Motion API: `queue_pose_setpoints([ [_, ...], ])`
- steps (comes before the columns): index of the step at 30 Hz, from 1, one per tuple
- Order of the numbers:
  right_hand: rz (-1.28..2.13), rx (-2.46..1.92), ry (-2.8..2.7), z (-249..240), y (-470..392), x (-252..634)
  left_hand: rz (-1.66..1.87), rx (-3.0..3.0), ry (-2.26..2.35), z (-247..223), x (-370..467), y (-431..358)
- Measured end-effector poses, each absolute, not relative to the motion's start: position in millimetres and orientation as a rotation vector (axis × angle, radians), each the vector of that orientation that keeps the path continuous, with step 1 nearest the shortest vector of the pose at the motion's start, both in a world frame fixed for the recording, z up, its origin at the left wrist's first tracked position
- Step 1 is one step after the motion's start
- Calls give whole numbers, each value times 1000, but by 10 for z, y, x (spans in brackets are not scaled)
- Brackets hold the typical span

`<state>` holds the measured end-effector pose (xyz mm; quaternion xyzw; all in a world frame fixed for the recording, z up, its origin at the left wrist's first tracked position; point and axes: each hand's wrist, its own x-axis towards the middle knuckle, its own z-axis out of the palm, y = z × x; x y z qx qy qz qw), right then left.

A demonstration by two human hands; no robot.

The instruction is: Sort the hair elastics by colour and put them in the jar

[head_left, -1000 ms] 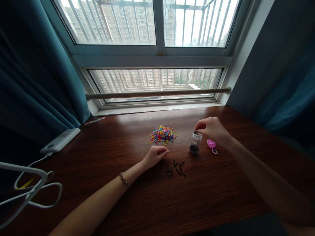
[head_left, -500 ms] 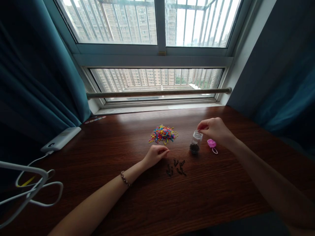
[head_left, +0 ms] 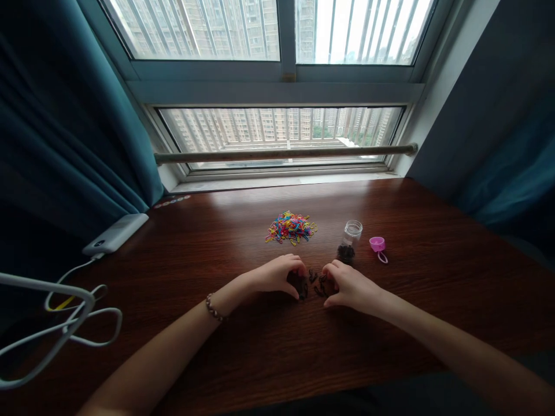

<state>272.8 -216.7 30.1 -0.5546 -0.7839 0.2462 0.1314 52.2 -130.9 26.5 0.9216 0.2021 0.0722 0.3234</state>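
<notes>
My left hand (head_left: pixel 280 274) rests low over the tabletop, thumb and fingers apart, curved beside a few small dark clip-like pieces (head_left: pixel 313 276). Facing it from the other side, my right hand (head_left: pixel 353 287) has its thumb and fingers spread around the right part of the same pieces. Neither hand visibly grips anything, though the fingers partly hide some pieces. Just behind my right hand stands a clear glass jar (head_left: pixel 352 231), uncapped, with dark pieces at its bottom. A pink lid with a loop (head_left: pixel 377 244) lies to the jar's right.
A pile of multicoloured small clip-like loops (head_left: pixel 291 227) lies on the brown wooden table (head_left: pixel 243 358) beyond my left hand. At the left are a white device (head_left: pixel 116 234) and looping white cables (head_left: pixel 87 300). A window with a rail (head_left: pixel 286 154) borders the far side.
My right hand has left the jar's mouth and come down toward me to the dark pieces. My left hand has moved slightly right and opened beside them. The view has tilted down a little.
</notes>
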Motion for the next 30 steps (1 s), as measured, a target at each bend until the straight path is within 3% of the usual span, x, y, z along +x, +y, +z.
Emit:
queue_pose_setpoints([
  [24,520,-1479,-2437,162,-2091,2553,265,2526,434,94,620,-1396],
  [30,358,-1515,-2397,547,-2148,2661,265,2617,355,78,625,-1378],
])
